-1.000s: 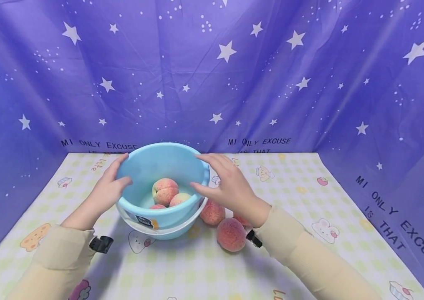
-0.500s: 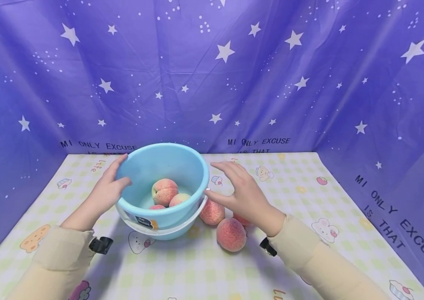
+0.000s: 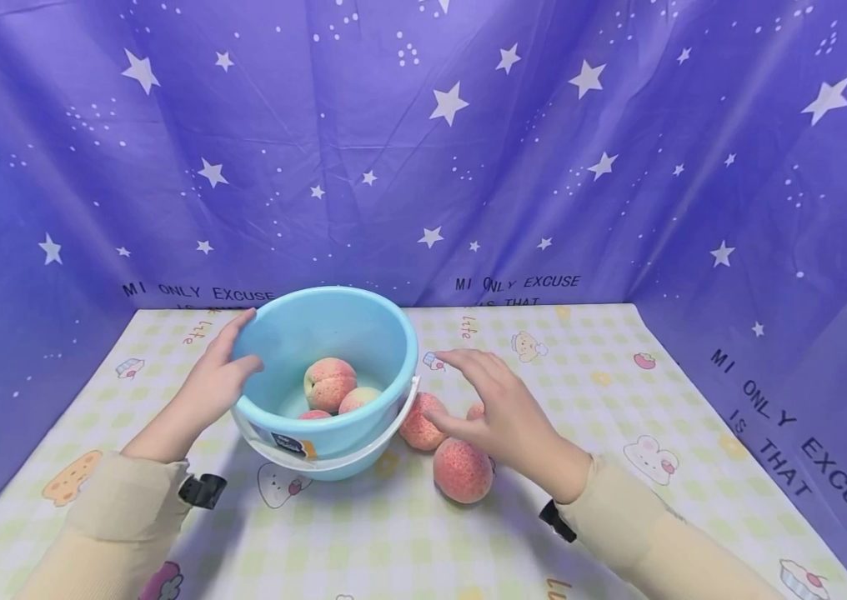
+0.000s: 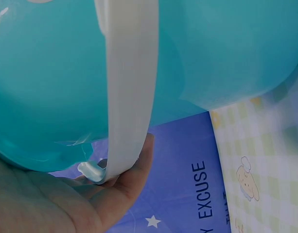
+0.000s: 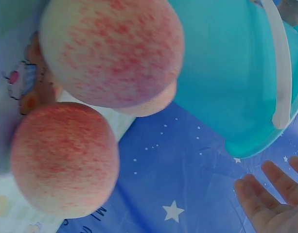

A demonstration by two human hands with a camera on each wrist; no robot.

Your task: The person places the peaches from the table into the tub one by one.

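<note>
A light blue bucket (image 3: 333,329) stands tilted slightly toward the viewer at the left middle of the table. My left hand (image 3: 207,385) grips its left rim, thumb over the edge and fingers along the outside. In the left wrist view, the fingers reach past the end of the white handle (image 4: 131,87). Inside the bucket lie several peaches (image 3: 329,384). My right hand (image 3: 502,408), fingers apart and holding nothing, hovers right of the bucket over loose peaches. A front peach (image 3: 463,470), a peach beside the bucket (image 3: 422,423) and a partly hidden peach (image 3: 475,412) lie there.
A checked tablecloth (image 3: 303,546) with cartoon prints covers the table. Behind and at both sides hangs a purple curtain (image 3: 363,125) with white stars. Black bands (image 3: 202,491) sit on both wrists.
My right hand has let go of the bucket's right rim and moved right and down, over the loose peaches. The left hand and the bucket stay in place.
</note>
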